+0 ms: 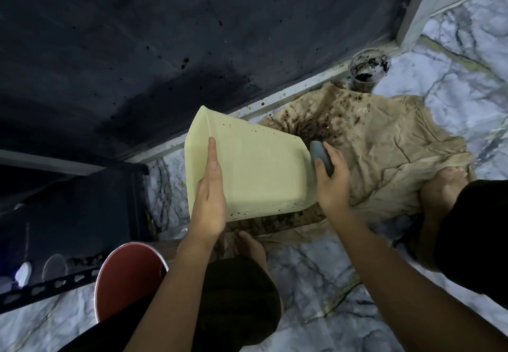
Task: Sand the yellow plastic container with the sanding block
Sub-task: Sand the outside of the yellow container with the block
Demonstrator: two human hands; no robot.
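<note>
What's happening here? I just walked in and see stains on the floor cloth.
A person is crouched over a stained cloth, sanding a yellow container. The left hand steadies it, fingers flat along its side. The right hand holds a grey sanding block at the container's right edge. A dirty cup stands beyond the cloth, and a red bucket sits near the left arm.

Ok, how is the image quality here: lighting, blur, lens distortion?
Head view: dim overall, the dark wall nearly featureless; the yellow container is the brightest area, without glare; both hands look slightly soft; wide-angle bending shows along the frame at upper right.
</note>
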